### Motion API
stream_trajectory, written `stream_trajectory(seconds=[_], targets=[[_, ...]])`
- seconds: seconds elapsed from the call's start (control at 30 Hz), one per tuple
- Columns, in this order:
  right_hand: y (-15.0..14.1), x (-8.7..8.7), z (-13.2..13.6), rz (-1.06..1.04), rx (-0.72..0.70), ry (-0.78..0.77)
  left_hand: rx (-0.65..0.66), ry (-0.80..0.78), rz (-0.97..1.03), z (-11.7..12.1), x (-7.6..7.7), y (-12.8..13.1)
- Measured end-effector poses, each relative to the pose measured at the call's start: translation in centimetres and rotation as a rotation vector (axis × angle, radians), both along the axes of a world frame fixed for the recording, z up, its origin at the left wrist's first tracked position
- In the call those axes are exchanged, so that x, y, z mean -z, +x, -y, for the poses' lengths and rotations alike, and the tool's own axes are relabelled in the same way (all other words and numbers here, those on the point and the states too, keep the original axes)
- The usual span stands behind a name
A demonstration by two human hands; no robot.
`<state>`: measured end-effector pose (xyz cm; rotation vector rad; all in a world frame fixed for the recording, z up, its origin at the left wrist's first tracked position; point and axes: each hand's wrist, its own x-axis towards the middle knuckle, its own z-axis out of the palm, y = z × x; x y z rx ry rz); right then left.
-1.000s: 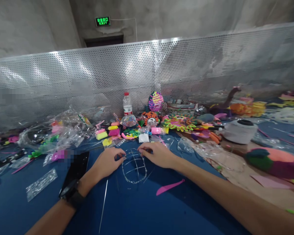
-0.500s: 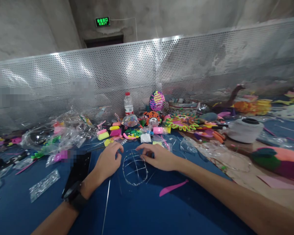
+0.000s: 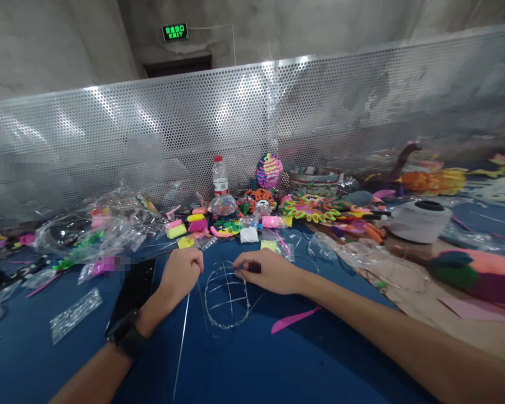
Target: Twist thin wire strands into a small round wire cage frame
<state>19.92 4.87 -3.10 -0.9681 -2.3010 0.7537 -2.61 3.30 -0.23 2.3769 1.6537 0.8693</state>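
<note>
An oval wire frame (image 3: 231,301) with a twisted rim and crossing wires stands in front of me on the blue table. My right hand (image 3: 269,271) pinches its upper right edge between thumb and fingers. A dark patch shows in the gap of those fingers, too unclear to name. To the left of the frame, my left hand (image 3: 179,276) is closed, fingertips curled inward and hidden; what it grips, if anything, I cannot make out. Below it, a long straight wire (image 3: 182,348) lies on the table. A pink plastic knife (image 3: 295,320) rests to the right of the frame.
A black tablet-like device (image 3: 131,292) lies beside my left wrist. Clay packs (image 3: 197,225), a bottle (image 3: 220,178) and clay figures (image 3: 311,207) crowd the back, before a perforated metal screen (image 3: 185,129). A white tub (image 3: 421,223) stands at the right.
The left hand's fingers have closed from a loose curl, and the hand has shifted slightly left. The wire frame has tilted and moved a little left and toward me.
</note>
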Motion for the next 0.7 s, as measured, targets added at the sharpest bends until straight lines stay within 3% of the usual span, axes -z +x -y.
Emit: stream_trajectory(seconds=[0.1,0.23,0.43,0.7], targets=[[0.0,0.0,-0.1,-0.001,0.039,0.017,-0.034,-0.042,-0.01,0.0,-0.1,0.0],[0.3,0.3,-0.9,-0.039,0.199,0.082,-0.114,-0.052,-0.112,0.0,-0.2,0.2],[0.9,0.4,-1.8,-0.075,0.335,0.035,-0.191,-0.092,-0.304,0.3,0.0,0.2],[0.5,-0.2,-0.9,-0.001,0.231,-0.006,-0.288,-0.12,-0.468,0.4,-0.3,-0.5]])
